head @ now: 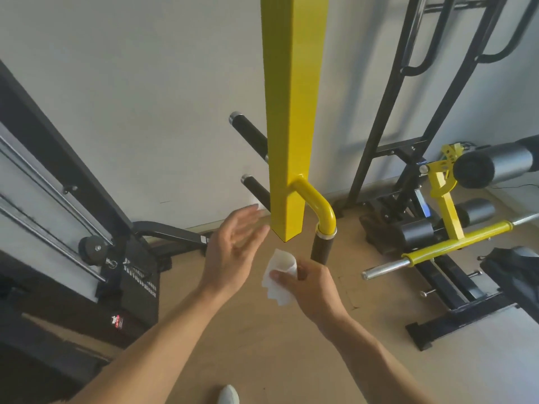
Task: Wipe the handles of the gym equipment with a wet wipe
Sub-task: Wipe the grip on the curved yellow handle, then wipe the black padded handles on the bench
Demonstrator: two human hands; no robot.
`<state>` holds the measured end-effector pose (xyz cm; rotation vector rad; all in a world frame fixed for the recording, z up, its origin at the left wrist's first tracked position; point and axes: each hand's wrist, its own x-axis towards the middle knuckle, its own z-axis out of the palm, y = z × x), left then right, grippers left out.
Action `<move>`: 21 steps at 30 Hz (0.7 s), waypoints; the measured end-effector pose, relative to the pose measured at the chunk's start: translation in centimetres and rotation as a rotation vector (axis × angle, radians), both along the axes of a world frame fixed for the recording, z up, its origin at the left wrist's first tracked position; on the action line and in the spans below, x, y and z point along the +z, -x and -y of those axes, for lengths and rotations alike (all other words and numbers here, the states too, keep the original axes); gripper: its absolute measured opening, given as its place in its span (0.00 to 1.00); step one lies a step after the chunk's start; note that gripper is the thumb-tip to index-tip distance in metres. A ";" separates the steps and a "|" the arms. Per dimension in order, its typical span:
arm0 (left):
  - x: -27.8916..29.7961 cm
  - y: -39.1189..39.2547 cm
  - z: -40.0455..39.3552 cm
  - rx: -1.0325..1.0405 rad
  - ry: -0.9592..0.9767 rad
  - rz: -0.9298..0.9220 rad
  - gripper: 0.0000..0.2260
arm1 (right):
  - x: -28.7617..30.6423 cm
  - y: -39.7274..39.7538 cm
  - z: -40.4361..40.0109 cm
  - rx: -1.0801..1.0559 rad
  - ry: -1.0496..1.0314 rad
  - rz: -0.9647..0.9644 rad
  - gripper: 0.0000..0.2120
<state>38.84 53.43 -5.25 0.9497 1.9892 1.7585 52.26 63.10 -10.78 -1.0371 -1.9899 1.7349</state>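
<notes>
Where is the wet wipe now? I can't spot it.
Head view, lower centre: the wet wipe is pinched in the right hand, just below the black handle.

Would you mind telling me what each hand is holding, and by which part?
The right hand pinches the wipe near its middle; the left hand is open and holds nothing.

Both forearms are bare, sleeveless; one white shoe point(229, 394) shows below.
</notes>
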 end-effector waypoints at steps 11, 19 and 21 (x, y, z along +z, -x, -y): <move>-3.4 8.1 1.3 0.255 0.161 0.230 0.10 | 5.0 9.6 2.7 -0.136 0.396 -0.340 0.11; -3.7 17.3 -3.0 0.124 0.257 0.097 0.10 | 4.8 21.7 -2.1 -0.185 -0.661 0.001 0.17; -3.9 19.1 -4.1 0.067 0.274 0.049 0.10 | 3.5 23.2 -3.9 0.016 -0.924 0.366 0.19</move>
